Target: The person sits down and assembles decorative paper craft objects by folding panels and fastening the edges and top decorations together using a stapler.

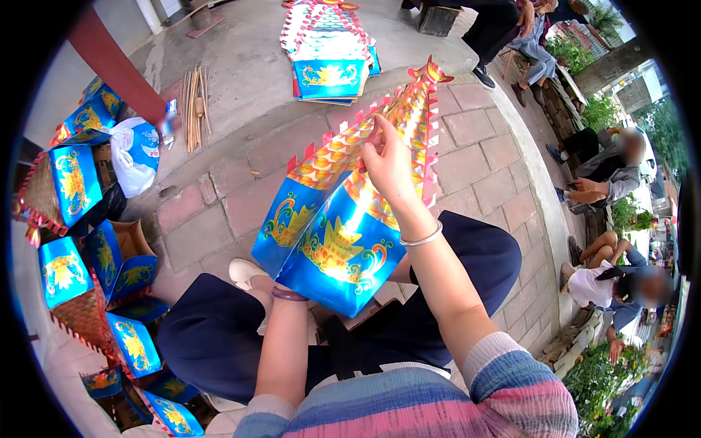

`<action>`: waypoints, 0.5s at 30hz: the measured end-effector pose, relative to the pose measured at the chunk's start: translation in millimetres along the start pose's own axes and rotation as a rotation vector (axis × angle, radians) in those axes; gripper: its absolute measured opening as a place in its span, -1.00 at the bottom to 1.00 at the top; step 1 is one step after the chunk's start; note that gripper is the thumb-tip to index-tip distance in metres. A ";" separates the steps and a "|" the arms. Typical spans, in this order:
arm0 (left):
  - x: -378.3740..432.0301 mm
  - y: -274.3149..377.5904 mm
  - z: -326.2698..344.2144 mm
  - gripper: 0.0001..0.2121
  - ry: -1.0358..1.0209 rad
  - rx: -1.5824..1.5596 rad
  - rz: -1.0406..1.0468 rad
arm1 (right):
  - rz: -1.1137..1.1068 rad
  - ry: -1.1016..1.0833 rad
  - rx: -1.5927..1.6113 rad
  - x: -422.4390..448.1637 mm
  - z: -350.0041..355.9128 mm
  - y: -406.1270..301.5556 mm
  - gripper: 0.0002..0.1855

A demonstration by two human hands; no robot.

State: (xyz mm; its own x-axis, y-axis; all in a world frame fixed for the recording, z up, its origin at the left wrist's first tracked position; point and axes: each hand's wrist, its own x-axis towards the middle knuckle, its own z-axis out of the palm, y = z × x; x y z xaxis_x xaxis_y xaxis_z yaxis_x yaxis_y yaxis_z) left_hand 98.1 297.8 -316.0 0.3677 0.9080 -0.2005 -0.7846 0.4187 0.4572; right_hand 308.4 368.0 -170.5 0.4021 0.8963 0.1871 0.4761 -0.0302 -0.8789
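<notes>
A folded, shiny printed cardboard piece point(350, 241) stands tilted over my lap. Its lower part is blue with yellow lotus designs; a gold scale pattern narrows upward, edged with red tabs, to a red-and-gold tip point(431, 71). My right hand point(388, 161), below a silver bangle point(421, 235), grips the scaled part near the middle crease, index finger stretched along it. My left forearm point(285, 334) reaches up to a purple bangle point(289, 294) at the lower blue edge. Beyond that, the cardboard hides my left hand, and its grip does not show.
A stack of flat printed sheets point(331, 76) lies ahead on the raised floor. Thin sticks point(194, 109) and a white plastic bag point(131, 164) are by a red post point(118, 60). Folded blue pieces point(120, 263) crowd the left. Several people sit along the right edge.
</notes>
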 end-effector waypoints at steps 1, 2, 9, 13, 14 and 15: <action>5.2 -7.2 13.2 -0.46 -0.044 -0.043 -0.001 | -0.055 -0.040 0.001 -8.3 1.6 -16.5 -0.40; 1.9 -6.4 25.6 -0.46 -0.078 -0.079 0.001 | -0.115 -0.093 0.014 -15.5 6.1 -33.4 -0.38; -4.7 36.7 73.2 -0.47 -0.230 -0.117 0.111 | -0.555 -0.149 -0.571 -45.0 -48.1 -45.0 -0.41; -2.0 46.9 97.2 -0.47 -0.282 -0.117 0.144 | -0.111 0.079 -0.188 -51.9 -53.3 -1.2 -0.34; -0.6 48.8 101.3 -0.47 -0.292 -0.122 0.151 | 0.052 0.079 0.079 -51.4 -50.8 5.0 -0.32; -0.5 51.0 103.9 -0.47 -0.296 -0.117 0.158 | 0.213 -0.008 0.427 -51.8 -50.4 -4.9 -0.31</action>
State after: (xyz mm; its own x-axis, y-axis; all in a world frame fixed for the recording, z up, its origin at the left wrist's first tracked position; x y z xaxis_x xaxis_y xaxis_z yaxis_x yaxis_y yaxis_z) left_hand 109.8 317.5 -202.6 0.3527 0.9264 0.1320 -0.8888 0.2875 0.3570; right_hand 324.6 299.4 -153.8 0.4490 0.8933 -0.0189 0.0193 -0.0308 -0.9993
